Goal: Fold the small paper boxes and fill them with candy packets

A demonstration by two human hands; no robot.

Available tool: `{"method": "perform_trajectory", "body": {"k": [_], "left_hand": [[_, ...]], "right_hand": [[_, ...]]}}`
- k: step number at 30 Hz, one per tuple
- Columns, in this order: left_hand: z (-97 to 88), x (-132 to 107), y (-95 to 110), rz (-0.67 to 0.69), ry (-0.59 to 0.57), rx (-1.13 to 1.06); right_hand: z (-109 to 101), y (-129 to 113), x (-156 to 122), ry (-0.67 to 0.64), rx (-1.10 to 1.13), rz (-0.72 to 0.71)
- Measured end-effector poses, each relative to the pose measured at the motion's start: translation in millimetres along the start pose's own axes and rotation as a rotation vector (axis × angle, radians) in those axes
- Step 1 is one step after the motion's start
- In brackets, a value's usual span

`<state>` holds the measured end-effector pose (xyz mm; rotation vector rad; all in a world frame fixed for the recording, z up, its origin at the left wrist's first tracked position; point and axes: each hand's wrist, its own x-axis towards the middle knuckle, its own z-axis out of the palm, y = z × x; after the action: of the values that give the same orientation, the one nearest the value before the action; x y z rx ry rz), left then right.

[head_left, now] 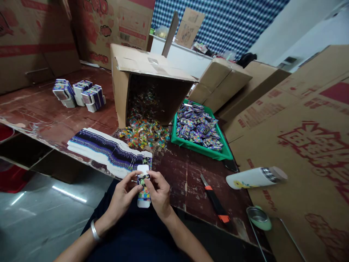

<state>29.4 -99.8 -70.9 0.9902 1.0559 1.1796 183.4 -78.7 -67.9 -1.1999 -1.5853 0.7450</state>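
Over the near edge of the bench [188,182], both hands hold a small white box [143,189] upright between them, above the person's lap. The left hand [122,194] supports the box from its side, with fingers curled around it. The right hand [159,193] pinches a small colourful packet [143,179] at the open top of the box. Just behind lies a fanned row of flat printed cartons [109,151]. Farther back, a tipped cardboard box [147,83] spills bright packets [144,133]. Beside it stands a green tray [201,150] of purple packets. A utility knife [215,200] and a white bottle [255,177] lie to the right.
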Motion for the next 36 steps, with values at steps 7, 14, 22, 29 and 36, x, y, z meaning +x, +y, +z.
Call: {"method": "perform_trajectory", "body": {"k": [7, 14, 22, 29, 36], "left_hand": [[-1.0, 1.9, 2.0, -0.026, -0.033, -0.058], [-8.5, -1.6, 2.2, -0.010, -0.015, 0.003], [-11.8, -3.3, 16.3, -0.027, -0.142, 0.099], [-8.4, -3.8, 12.8, -0.063, -0.068, -0.001], [-19.1, -9.5, 0.2, -0.204, -0.245, -0.074]], "right_hand": [[-3.7, -4.3, 6.1, -0.051, 0.179, 0.047], [-7.8, -16.7, 21.6, -0.214, 0.312, 0.214], [-20.8, -17.4, 40.6, -0.308, 0.249, 0.303], [-28.2, -27.5, 33.3, -0.364, 0.027, -0.076], [-46.2, 6.0, 56.6, -0.313, -0.168, -0.090]]}}
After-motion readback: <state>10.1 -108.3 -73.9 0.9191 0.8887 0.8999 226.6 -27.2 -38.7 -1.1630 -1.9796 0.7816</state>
